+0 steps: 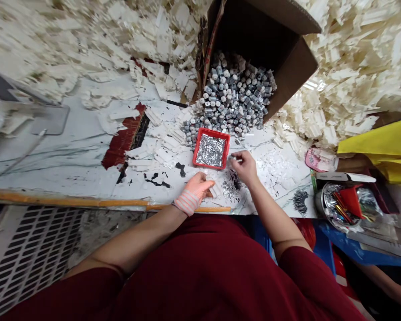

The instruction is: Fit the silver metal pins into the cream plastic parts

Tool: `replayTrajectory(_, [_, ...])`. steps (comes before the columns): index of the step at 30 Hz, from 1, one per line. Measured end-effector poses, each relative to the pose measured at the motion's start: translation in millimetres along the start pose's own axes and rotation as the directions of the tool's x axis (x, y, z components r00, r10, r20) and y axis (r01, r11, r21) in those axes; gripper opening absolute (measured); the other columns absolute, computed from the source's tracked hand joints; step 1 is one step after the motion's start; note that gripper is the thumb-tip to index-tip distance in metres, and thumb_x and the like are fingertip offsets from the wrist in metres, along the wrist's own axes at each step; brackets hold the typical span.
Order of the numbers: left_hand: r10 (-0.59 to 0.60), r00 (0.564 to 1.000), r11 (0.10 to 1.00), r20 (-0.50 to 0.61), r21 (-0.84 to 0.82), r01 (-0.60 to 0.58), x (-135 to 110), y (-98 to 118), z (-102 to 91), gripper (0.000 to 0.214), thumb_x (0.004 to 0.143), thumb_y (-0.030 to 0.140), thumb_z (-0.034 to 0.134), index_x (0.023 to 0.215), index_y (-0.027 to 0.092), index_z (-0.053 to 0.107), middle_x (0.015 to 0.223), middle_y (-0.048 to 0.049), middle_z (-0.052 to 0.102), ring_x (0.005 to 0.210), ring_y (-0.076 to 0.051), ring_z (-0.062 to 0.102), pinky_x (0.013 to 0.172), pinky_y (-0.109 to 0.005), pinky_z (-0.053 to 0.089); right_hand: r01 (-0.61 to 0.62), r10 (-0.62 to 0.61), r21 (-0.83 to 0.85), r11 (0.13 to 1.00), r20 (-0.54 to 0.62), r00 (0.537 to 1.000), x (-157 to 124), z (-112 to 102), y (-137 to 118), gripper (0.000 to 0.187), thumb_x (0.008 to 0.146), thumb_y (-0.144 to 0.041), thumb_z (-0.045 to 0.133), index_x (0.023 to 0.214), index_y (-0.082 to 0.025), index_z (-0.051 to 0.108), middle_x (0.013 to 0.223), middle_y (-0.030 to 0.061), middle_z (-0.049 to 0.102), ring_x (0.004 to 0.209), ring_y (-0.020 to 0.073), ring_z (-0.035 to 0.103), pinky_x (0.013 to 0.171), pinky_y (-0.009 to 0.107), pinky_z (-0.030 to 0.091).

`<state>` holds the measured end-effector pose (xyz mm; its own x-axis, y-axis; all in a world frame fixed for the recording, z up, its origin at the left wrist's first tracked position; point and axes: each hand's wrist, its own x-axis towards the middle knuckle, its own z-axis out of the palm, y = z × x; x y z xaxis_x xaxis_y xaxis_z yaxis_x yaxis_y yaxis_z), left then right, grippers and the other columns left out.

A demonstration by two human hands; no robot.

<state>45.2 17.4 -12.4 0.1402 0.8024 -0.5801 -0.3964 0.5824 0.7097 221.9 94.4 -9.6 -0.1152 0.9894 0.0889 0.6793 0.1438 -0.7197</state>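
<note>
My left hand, in an orange-and-grey striped glove, is closed on a white plastic piece near the table's front edge. To its right, my right hand is bare and pinched. A small greyish thing shows at its fingertips, too small to name. Just left of those fingertips stands a red square tray filled with small shiny metal pins. Below my right hand, a loose heap of similar pins lies on the table.
Behind the tray, small silver motors with white ends spill from a cardboard box on its side. White plastic pieces are piled high at the back. On the right are a metal bowl of odds and ends and a yellow sheet.
</note>
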Motion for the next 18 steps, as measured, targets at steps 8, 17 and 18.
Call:
replayTrajectory(8, [0.089,0.991,0.996,-0.096,-0.023,-0.091,-8.3,11.4,2.4,0.034,0.062,0.021,0.070,0.080,0.019,0.041,0.064,0.0081,0.049,0.054,-0.010,0.057,0.051,-0.026,0.053,0.150,-0.149,0.009,0.989,-0.044,0.988,-78.0,30.4,-42.4,0.019,0.087,-0.034,0.055,0.088,-0.021,0.068,0.085,0.0089,0.061,0.086,0.0207,0.058,0.081,0.038,0.049])
replayTrajectory(17, [-0.072,0.983,0.996,0.172,-0.034,0.078,-5.5,7.4,-11.3,0.031,0.062,0.024,0.071,0.088,0.016,0.057,0.077,-0.0020,0.064,0.071,-0.015,0.063,0.064,-0.026,0.052,0.034,0.017,-0.253,0.967,0.197,0.980,-14.6,-68.3,22.1,0.014,0.084,-0.025,0.058,0.085,-0.019,0.071,0.089,0.0066,0.066,0.086,0.0194,0.060,0.080,0.036,0.048])
replayTrajectory(18, [-0.068,0.979,0.997,0.190,-0.027,0.075,-5.4,7.0,-11.7,0.030,0.062,0.024,0.071,0.088,0.015,0.059,0.079,-0.0031,0.065,0.074,-0.016,0.063,0.067,-0.026,0.052,-0.040,0.087,-0.399,0.916,0.100,0.991,-3.8,-80.6,34.3,0.015,0.084,-0.023,0.057,0.086,-0.018,0.071,0.091,0.0084,0.066,0.087,0.0210,0.059,0.080,0.037,0.047])
